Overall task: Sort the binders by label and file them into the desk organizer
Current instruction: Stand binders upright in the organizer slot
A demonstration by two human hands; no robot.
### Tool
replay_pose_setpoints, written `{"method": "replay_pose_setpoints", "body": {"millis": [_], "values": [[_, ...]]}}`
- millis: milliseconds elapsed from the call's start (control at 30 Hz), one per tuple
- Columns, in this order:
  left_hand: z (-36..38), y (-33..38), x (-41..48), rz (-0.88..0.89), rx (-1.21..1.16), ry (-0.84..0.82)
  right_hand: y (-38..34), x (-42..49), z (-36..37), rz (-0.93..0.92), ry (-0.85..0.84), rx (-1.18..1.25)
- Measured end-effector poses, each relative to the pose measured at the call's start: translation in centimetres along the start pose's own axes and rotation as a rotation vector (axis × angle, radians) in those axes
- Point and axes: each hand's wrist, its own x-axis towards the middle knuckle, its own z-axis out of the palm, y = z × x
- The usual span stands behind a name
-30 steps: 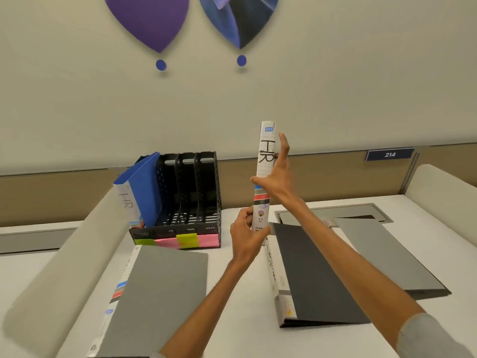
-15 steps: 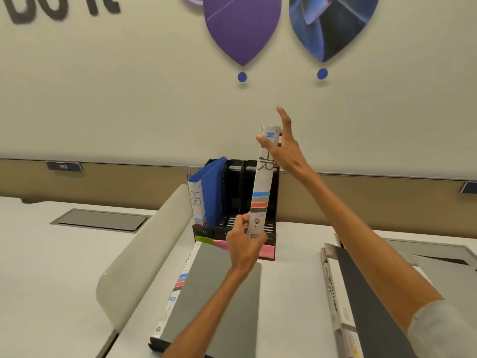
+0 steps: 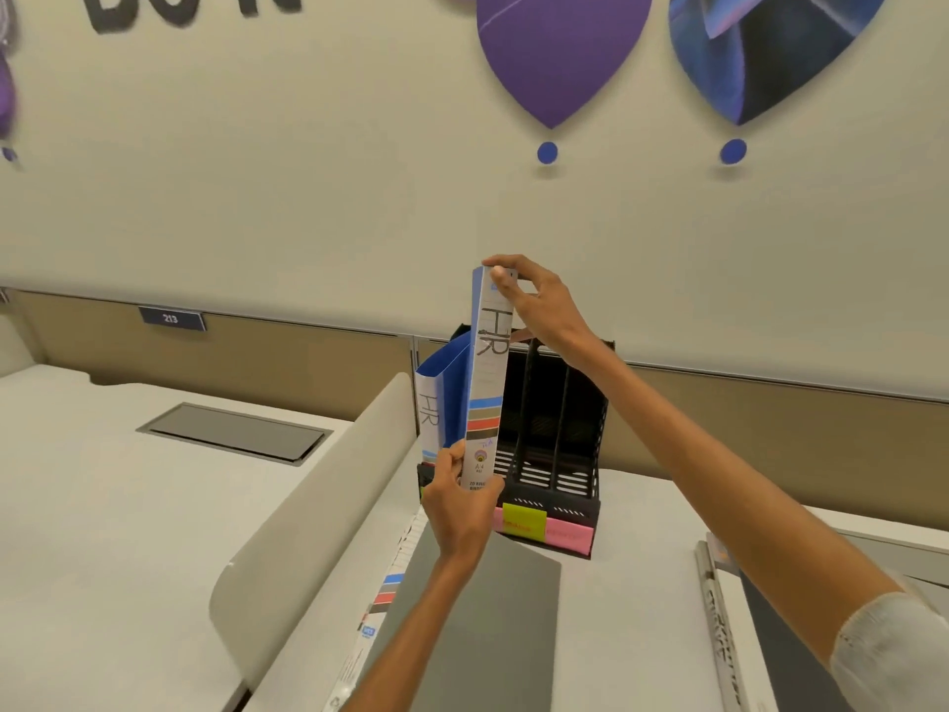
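Note:
I hold an upright binder with a white spine marked HR and a blue cover, just in front of the black desk organizer. My left hand grips its bottom end. My right hand pinches its top corner. A blue binder marked HR stands in the organizer's leftmost slot, right beside the one I hold. The three slots to the right stand empty. Pink and yellow sticky labels run along the organizer's front.
A grey binder lies flat on the desk below my left arm. Another dark binder lies at the right edge. A beige curved divider rises left of the organizer. A grey floor-box lid sits on the left desk.
The view swung right-to-left and closer to the organizer. The held binder moved left to the organizer's left slots, and my right hand went from flat against the spine to pinching the top.

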Motion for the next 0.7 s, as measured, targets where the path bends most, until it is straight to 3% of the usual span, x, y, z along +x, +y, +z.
{"method": "replay_pose_setpoints", "body": {"millis": [700], "values": [[2.4, -10.3, 8.1, -0.107, 0.097, -0.113, 10.9, 4.9, 4.3, 0.059, -0.060, 0.080]]}}
